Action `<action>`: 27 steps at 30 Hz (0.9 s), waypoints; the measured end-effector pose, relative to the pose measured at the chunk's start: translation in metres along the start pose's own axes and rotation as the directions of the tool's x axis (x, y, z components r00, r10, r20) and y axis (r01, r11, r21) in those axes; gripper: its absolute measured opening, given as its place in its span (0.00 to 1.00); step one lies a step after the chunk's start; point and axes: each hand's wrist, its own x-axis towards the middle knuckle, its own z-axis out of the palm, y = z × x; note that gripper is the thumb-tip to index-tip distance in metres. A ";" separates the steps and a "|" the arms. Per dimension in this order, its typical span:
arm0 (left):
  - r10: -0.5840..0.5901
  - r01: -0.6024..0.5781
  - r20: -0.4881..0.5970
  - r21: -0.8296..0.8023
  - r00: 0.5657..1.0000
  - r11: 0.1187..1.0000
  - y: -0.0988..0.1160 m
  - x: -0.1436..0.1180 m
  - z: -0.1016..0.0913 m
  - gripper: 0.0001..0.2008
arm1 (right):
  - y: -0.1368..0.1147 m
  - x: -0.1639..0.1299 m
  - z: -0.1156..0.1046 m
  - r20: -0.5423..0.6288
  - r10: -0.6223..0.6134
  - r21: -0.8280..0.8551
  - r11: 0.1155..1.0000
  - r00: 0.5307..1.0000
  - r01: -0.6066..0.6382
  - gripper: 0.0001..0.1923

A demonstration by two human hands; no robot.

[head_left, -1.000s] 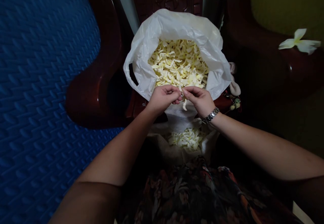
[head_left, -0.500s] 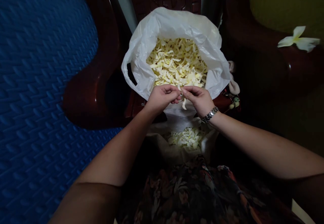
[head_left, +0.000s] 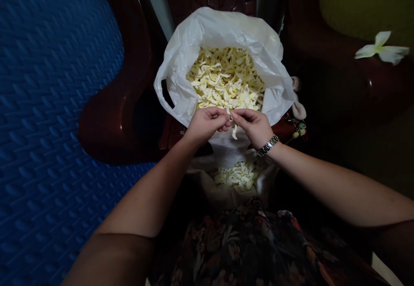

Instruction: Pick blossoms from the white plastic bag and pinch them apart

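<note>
Floral dark fabric (head_left: 246, 247) covers your lap, and just beyond it lies a small heap of pale yellow-white petals (head_left: 238, 175). Past that heap, your left hand (head_left: 207, 124) and right hand (head_left: 254, 126) meet fingertip to fingertip, both pinched on one pale petal piece (head_left: 234, 131). Directly behind them sits the open white plastic bag (head_left: 194, 53) full of petals. Far right of the bag rests a white flower (head_left: 381, 49).

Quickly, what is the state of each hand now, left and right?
Left hand: fingers closed, pinching a pale flower petal above the white plastic bag.
Right hand: fingers closed, pinching the same petal.
</note>
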 end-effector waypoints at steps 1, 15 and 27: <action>0.000 0.000 0.001 0.004 1.000 1.000 0.000 0.000 0.000 0.03 | 0.000 0.000 0.000 0.000 -0.001 -0.006 1.000 1.000 0.001 0.20; 0.002 -0.002 0.000 -0.012 1.000 1.000 0.001 0.000 0.000 0.03 | -0.004 -0.002 0.001 -0.005 -0.045 -0.061 0.997 0.999 0.045 0.22; 0.004 -0.003 0.025 -0.019 1.000 1.000 0.001 0.000 -0.001 0.05 | -0.004 -0.003 0.002 0.006 -0.153 -0.134 0.979 0.988 0.152 0.22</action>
